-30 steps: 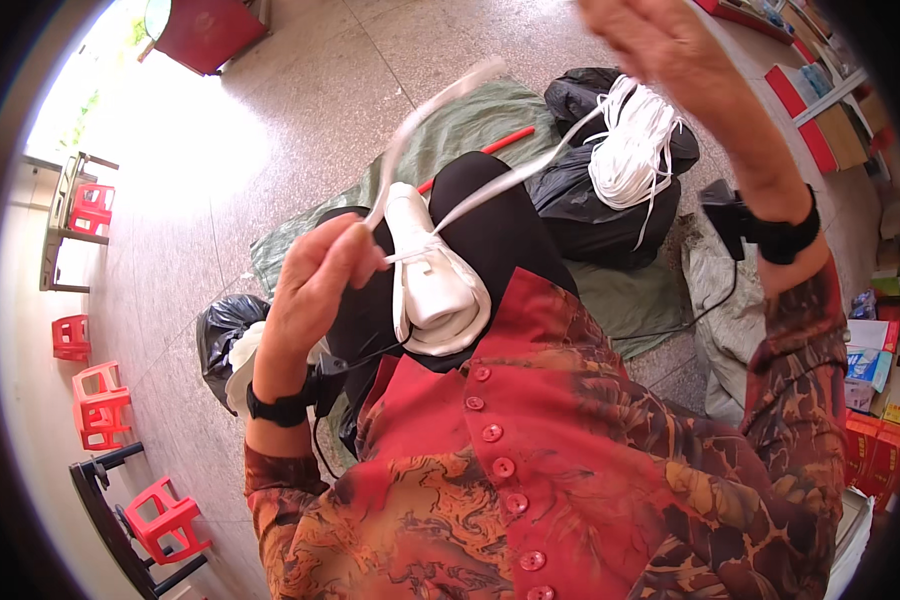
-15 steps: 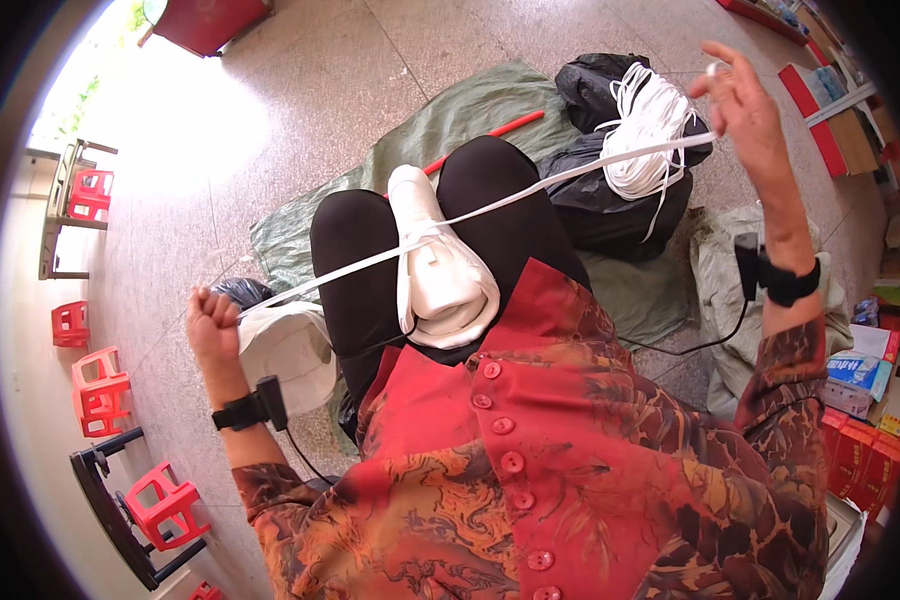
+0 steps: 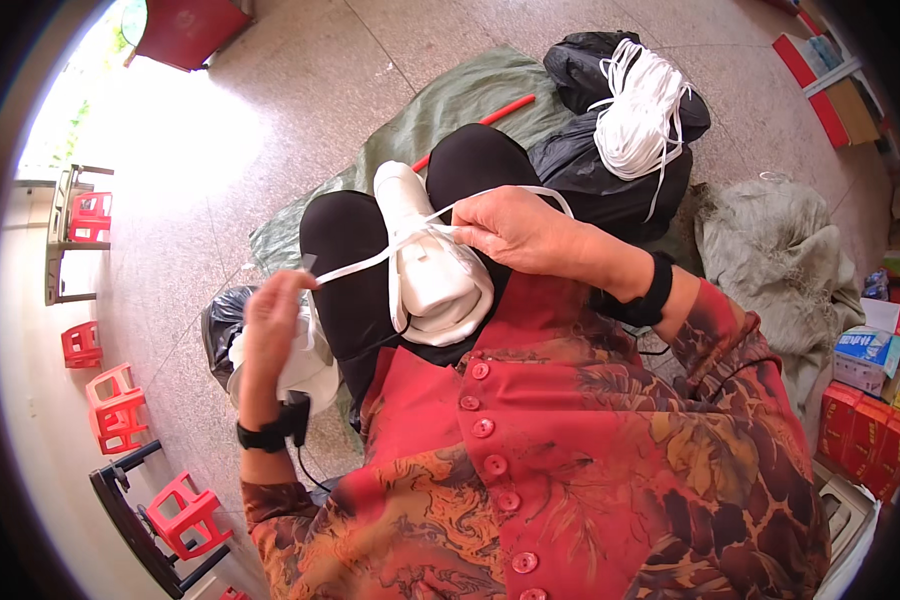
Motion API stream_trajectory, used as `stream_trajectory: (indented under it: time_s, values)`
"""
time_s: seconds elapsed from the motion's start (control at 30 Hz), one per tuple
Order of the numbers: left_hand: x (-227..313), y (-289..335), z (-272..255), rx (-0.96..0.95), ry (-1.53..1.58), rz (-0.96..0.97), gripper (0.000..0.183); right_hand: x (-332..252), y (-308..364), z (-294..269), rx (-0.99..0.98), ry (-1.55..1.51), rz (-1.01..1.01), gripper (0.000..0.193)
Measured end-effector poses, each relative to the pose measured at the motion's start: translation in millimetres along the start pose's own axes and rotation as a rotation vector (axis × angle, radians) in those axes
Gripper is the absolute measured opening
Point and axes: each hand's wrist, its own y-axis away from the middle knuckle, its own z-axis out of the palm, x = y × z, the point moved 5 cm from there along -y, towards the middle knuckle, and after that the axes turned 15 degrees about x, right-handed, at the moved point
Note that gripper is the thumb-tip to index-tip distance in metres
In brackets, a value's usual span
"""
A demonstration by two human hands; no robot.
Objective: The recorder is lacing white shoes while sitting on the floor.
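My right hand [image 3: 520, 232] is closed in a pinch on a flat white cord [image 3: 360, 264], over my lap. A loose bend of the cord shows beyond its knuckles. At the left, my left hand [image 3: 273, 315] is closed on the cord's other stretch; it is slightly blurred. A small greyish piece sticks up by its fingertips, and I cannot make out what it is. Between my black-clad thighs lies a white padded bundle [image 3: 440, 287], with a narrow rounded end pointing away from me. The cord passes across its middle, where white strands cross.
A coil of white cord [image 3: 638, 118] rests on black plastic bags [image 3: 610, 190] at the far right. A green woven sheet [image 3: 440, 110] bears a red rod [image 3: 505, 110]. A pale sack [image 3: 770, 260] lies right; a white container [image 3: 305, 365] stands left. Red stools [image 3: 115, 405] line the left wall.
My right hand has come down and left from the far right to the bundle. My left hand has moved slightly inward. The cord, stretched wide before, now spans a short length with a slack loop.
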Motion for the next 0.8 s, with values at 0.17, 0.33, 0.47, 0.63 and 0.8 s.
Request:
stream_trajectory:
  time_s: [0.17,0.33,0.47,0.63,0.8]
  values:
    - [32.9,18.9,68.6,-0.075,0.028,0.264,0.016,-0.2,-1.5,1.0,-0.025,0.2,-0.011,0.016]
    - [31.2,12.5,76.2,0.027,0.039,0.217,0.013,6.2,-1.7,4.5,0.087,0.275,-0.167,0.014]
    - [17.7,6.7,81.6,0.093,0.023,0.216,0.01,10.5,-6.3,3.5,0.102,0.264,-0.099,0.015]
    - [26.2,7.2,81.9,0.15,0.01,0.355,0.01,11.1,-7.3,2.9,0.142,0.251,-0.065,0.015]
    - [29.8,10.3,78.6,0.148,-0.091,0.35,0.011,10.3,-7.5,3.3,0.135,0.274,-0.094,0.014]
